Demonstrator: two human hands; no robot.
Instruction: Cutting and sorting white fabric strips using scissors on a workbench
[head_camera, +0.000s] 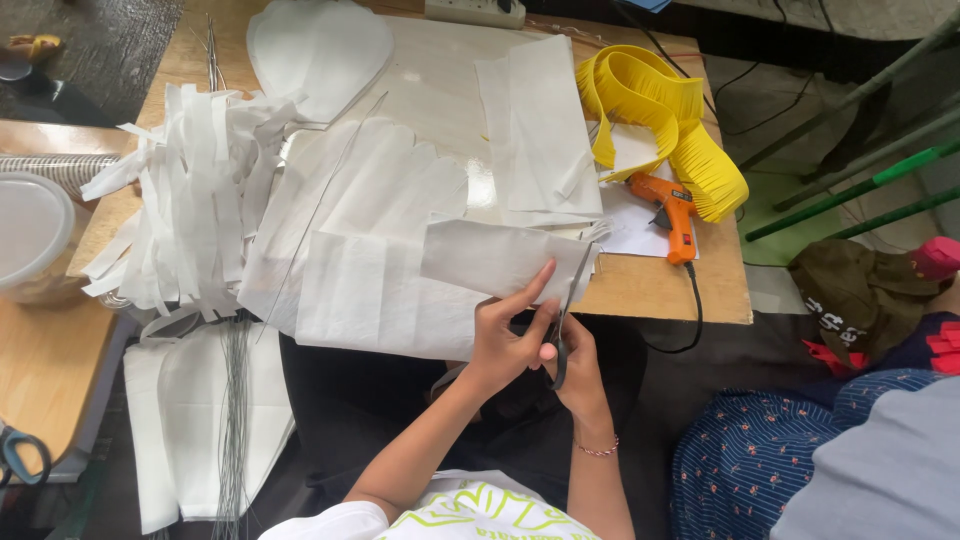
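My left hand (505, 335) pinches the lower edge of a folded white paper sheet (495, 258) and holds it above the table's front edge. My right hand (575, 365) grips black-handled scissors (566, 320), their blades pointing up into the right end of that sheet, where short cut strips show. Both hands are close together over my dark lap.
The wooden table (640, 285) holds stacked white paper pieces (370, 215), a heap of white fringed strips (195, 205), a yellow fringed roll (660, 110) and an orange glue gun (672, 212). Thin wires (232, 420) hang at the left. Another person sits at the right (800, 460).
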